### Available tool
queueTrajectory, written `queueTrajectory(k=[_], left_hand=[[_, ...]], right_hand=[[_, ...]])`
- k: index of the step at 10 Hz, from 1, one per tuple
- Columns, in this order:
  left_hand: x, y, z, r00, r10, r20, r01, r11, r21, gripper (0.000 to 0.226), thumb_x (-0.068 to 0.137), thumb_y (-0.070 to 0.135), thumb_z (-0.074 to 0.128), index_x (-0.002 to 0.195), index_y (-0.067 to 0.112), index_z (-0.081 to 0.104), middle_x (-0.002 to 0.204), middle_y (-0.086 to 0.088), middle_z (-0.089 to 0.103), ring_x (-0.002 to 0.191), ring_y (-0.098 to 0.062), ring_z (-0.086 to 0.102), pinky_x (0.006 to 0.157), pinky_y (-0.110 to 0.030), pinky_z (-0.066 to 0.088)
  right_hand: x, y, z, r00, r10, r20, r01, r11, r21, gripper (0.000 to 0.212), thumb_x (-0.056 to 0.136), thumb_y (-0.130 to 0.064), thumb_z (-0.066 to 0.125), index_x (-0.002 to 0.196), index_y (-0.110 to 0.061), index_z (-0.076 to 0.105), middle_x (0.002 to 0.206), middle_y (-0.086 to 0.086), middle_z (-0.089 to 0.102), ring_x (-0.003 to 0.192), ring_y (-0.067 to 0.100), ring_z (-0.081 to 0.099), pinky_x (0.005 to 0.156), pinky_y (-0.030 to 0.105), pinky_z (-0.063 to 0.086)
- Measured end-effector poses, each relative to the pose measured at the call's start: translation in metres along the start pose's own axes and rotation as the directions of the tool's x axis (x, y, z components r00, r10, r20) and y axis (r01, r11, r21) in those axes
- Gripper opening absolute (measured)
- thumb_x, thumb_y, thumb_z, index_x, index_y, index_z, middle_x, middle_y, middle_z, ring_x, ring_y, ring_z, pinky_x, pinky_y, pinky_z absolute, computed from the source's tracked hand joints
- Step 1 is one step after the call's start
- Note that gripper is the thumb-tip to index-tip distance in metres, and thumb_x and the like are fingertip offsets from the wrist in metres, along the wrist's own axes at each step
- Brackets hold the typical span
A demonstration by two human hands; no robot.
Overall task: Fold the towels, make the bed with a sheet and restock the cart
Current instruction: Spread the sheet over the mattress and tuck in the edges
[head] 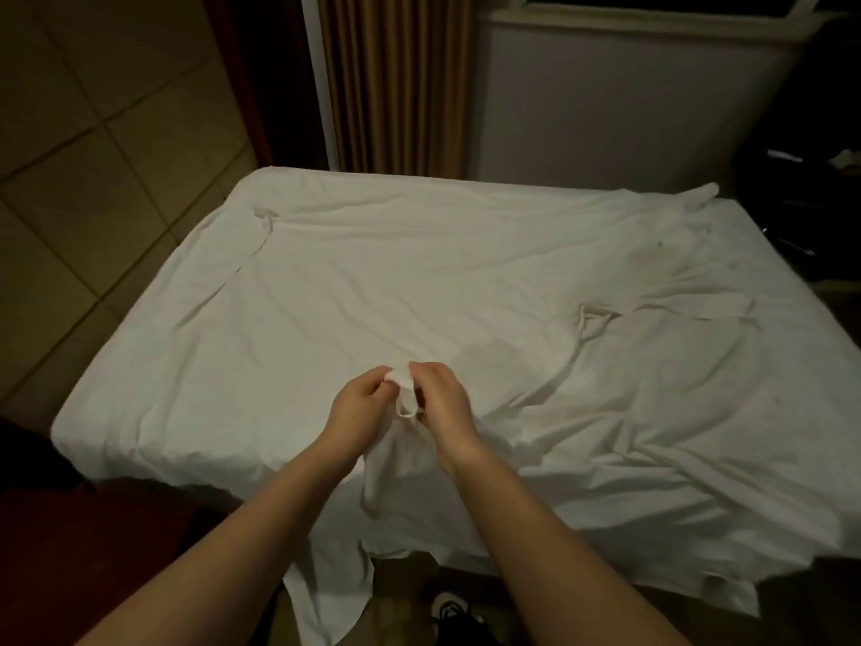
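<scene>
Sheet: The big white wrinkly cloth sheet (419, 272) lies spread over the white bed (140, 389). One end hangs off the near side, down toward the floor.
Left hand: The left hand (361, 403) has its fingers curled and pinches a small bunched bit of the sheet near the bed's near edge.
Right hand: The right hand (440, 398) is just beside it and pinches the same bunch.
How it handles: It looks light, soft and floppy. It will not break, but it will likely sag and crumple where nobody holds it.
Where to hold: The hem or a corner is best, I think, with the hands far apart.
Edges: On the left, the sheet stops short of the bed's side.
Room: The tan tiled floor (70, 179) on the left is open. The brown striped curtain (396, 86) is close behind the bed. The right side is too dark to tell.
</scene>
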State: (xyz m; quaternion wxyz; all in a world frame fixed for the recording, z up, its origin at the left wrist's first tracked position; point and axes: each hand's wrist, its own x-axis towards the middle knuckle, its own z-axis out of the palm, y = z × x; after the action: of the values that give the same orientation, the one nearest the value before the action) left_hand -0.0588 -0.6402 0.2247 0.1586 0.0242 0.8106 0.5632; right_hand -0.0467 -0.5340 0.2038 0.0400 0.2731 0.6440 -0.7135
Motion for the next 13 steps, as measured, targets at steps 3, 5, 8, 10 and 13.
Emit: queueTrajectory(k=[3, 5, 8, 10, 13], left_hand=[[0.048, 0.059, 0.048, 0.967, -0.095, 0.236, 0.154, 0.957, -0.245, 0.039, 0.098, 0.032, 0.045, 0.091, 0.001, 0.068, 0.081, -0.006, 0.071, 0.073, -0.014, 0.067, 0.065, -0.024, 0.053], [0.082, 0.070, 0.061, 0.972, -0.207, 0.111, 0.223, 0.962, -0.159, 0.041, 0.096, 0.040, 0.046, 0.092, 0.005, 0.069, 0.080, -0.004, 0.071, 0.071, -0.015, 0.068, 0.063, -0.021, 0.054], [0.090, 0.093, 0.057, 0.966, -0.189, 0.177, 0.231, 0.937, -0.263, 0.029, 0.081, 0.035, 0.067, 0.068, 0.009, 0.065, 0.063, -0.005, 0.061, 0.055, -0.016, 0.060, 0.056, -0.025, 0.048], [0.095, 0.095, 0.062, 0.963, -0.223, 0.150, 0.252, 0.944, -0.214, 0.055, 0.089, 0.014, 0.057, 0.036, 0.021, 0.044, 0.044, 0.002, 0.038, 0.036, -0.010, 0.039, 0.041, -0.014, 0.035], [0.101, 0.074, 0.056, 0.970, -0.240, 0.029, 0.240, 0.971, 0.006, 0.031, 0.087, 0.018, 0.062, 0.057, 0.012, 0.060, 0.051, 0.000, 0.058, 0.055, -0.018, 0.054, 0.058, -0.026, 0.042]], right_hand=[[0.143, 0.020, -0.093, 0.888, 0.449, -0.104, -0.435, 0.891, 0.134, 0.046, 0.083, -0.011, 0.064, 0.125, 0.001, 0.047, 0.132, 0.022, 0.049, 0.079, 0.022, 0.056, 0.055, 0.030, 0.054], [0.186, 0.011, -0.096, 0.847, 0.515, -0.134, -0.498, 0.856, 0.137, 0.029, 0.083, 0.012, 0.035, 0.100, 0.000, 0.055, 0.083, 0.009, 0.057, 0.060, 0.013, 0.044, 0.043, 0.020, 0.034], [0.210, 0.036, -0.106, 0.837, 0.464, -0.290, -0.546, 0.681, -0.487, 0.081, 0.084, -0.037, 0.063, 0.144, -0.017, 0.013, 0.144, 0.016, 0.020, 0.121, 0.035, 0.042, 0.080, 0.035, 0.039], [0.196, 0.054, -0.124, 0.838, 0.544, -0.054, -0.544, 0.822, -0.167, 0.048, 0.091, 0.002, 0.046, 0.138, 0.005, 0.038, 0.088, 0.008, 0.049, 0.067, 0.013, 0.049, 0.067, 0.024, 0.049], [0.187, 0.027, -0.109, 0.846, 0.511, 0.152, -0.533, 0.818, 0.216, 0.051, 0.082, 0.021, 0.020, 0.109, -0.004, 0.055, 0.076, 0.006, 0.045, 0.070, 0.020, 0.045, 0.065, 0.026, 0.043]])
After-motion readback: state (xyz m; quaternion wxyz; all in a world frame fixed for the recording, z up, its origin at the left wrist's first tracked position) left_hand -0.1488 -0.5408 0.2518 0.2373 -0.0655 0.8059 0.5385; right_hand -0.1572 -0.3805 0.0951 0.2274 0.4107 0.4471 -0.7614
